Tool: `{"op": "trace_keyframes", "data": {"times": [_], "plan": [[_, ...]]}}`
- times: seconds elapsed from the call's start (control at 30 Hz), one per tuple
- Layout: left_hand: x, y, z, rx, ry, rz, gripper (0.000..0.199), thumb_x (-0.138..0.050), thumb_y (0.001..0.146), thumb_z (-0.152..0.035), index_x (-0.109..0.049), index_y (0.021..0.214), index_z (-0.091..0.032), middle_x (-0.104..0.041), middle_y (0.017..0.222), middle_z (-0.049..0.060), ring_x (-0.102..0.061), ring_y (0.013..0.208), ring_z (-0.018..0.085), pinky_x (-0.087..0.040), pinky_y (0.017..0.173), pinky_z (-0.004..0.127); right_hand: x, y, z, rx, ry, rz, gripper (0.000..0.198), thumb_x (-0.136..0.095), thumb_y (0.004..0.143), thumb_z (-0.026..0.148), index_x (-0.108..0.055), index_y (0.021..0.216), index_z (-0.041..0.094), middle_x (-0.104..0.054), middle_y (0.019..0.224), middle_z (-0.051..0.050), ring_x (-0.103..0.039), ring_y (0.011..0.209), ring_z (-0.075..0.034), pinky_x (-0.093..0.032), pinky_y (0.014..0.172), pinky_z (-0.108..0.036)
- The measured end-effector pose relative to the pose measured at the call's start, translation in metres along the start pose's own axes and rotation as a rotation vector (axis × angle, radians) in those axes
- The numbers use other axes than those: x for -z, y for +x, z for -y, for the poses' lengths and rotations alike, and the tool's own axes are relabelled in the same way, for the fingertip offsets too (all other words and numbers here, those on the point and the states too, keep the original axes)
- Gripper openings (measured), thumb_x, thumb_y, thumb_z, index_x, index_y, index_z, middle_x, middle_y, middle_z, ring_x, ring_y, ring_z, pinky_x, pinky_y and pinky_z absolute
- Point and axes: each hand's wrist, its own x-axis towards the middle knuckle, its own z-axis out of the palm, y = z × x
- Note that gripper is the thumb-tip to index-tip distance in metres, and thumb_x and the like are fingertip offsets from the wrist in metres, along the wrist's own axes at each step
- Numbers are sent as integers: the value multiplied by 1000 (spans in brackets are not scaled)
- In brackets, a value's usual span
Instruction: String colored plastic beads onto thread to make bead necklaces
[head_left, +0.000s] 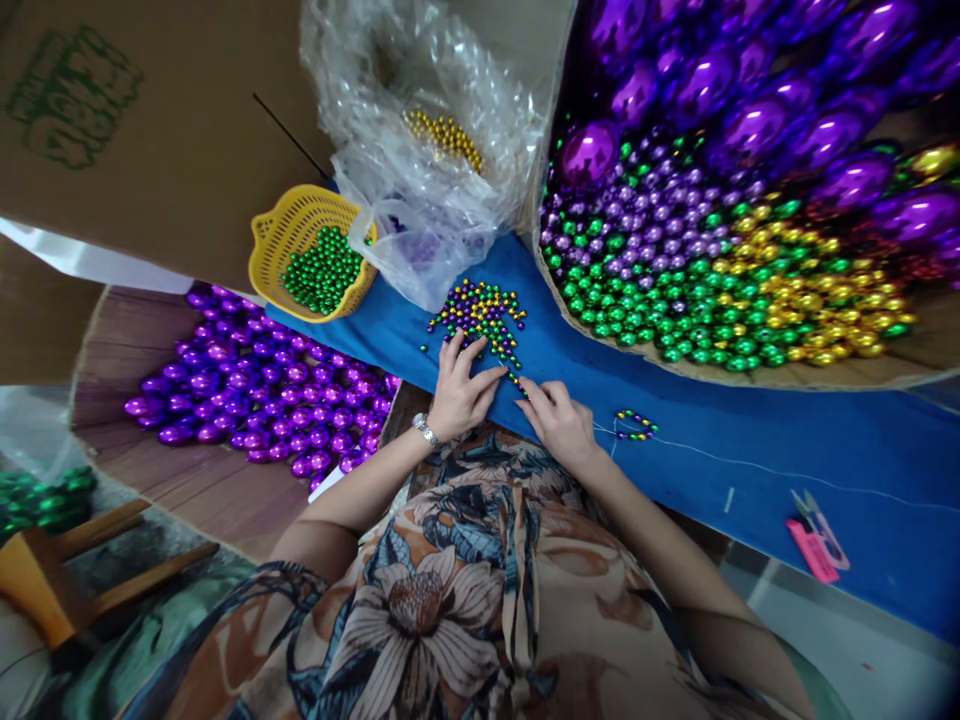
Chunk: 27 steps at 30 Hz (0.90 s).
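Observation:
Small purple, green and gold beads lie in a loose pile on the blue cloth. My left hand, wearing a wristwatch, rests at the pile's near edge with fingers stretched out and apart, fingertips touching beads. A short row of strung beads sits between my hands. My right hand pinches the near end of that row. From beside it a thin white thread trails across the cloth to the right. A small loop of strung beads lies just right of my right hand.
A yellow basket holds green beads. Behind the pile stands a clear plastic bag with gold beads. Cardboard boxes of larger beads flank the blue table. Thread snippers and a pink block lie at the right.

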Motion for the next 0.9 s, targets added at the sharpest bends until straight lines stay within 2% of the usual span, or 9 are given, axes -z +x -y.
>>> {"op": "trace_keyframes", "data": {"times": [0.1, 0.27, 0.4, 0.53, 0.73, 0.8, 0.9], "plan": [[3, 1, -1, 38, -19, 12, 23, -53, 92, -31, -68, 110, -28, -48, 143, 7, -22, 147, 31, -22, 115, 63, -2, 0, 0, 3, 18, -22, 36, -44, 99, 40, -64, 126, 25, -62, 98, -6, -57, 66, -7, -39, 59, -20], [4, 4, 2, 98, -15, -11, 26, -50, 94, -32, -65, 114, -23, -50, 140, 10, -25, 146, 31, -25, 116, 59, 1, -4, -1, 15, 35, -115, 34, -48, 98, 39, -67, 121, 23, -63, 94, -5, -56, 64, -6, -39, 58, -19], [0, 8, 3, 50, 20, 0, 31, -52, 93, -30, -62, 122, -29, -45, 145, 9, -19, 147, 33, -23, 115, 62, 3, -6, -3, 18, 43, -146, 32, -50, 97, 37, -67, 120, 23, -63, 92, -4, -56, 64, -6, -39, 58, -18], [-1, 8, 5, 11, 55, -16, 29, -56, 91, -29, -64, 119, -33, -42, 148, 6, -16, 148, 34, -21, 114, 66, 4, -9, -8, -11, 66, -122, 32, -49, 98, 37, -67, 120, 22, -62, 93, -5, -57, 68, -6, -41, 61, -18], [3, 5, 5, 28, 115, -84, 17, -57, 91, -31, -68, 102, -26, -50, 141, 7, -24, 146, 34, -26, 113, 65, 2, -6, -14, -90, 35, -140, 33, -48, 98, 38, -68, 118, 22, -63, 93, -5, -57, 67, -7, -40, 60, -19], [3, 5, 2, 6, 119, -89, 19, -56, 91, -31, -67, 106, -25, -50, 141, 8, -24, 146, 34, -27, 113, 64, 1, -5, -12, -76, 36, -117, 33, -47, 98, 39, -68, 119, 23, -63, 93, -5, -57, 67, -7, -40, 60, -19], [1, 5, -2, -32, 97, -26, 29, -57, 90, -31, -63, 119, -31, -46, 145, 7, -20, 148, 33, -24, 114, 64, 0, -4, -6, -52, 54, -64, 34, -45, 99, 39, -67, 120, 23, -62, 94, -6, -57, 68, -7, -40, 60, -19]]}}
